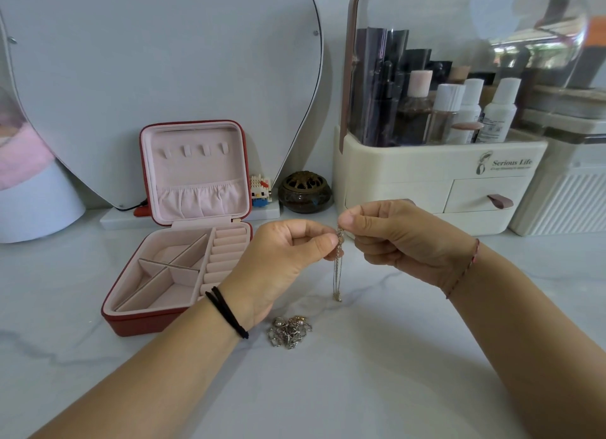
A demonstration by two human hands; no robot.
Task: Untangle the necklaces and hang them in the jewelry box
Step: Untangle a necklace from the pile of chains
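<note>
Necklace [337,268], seemingly knotted, between pinching hands [285,258] [403,242]

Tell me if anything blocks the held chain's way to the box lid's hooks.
Nothing visible does. The thin gold chain hangs pinched between left hand and right hand; the red square jewelry box stands open, its four pink lid hooks bare.
</note>
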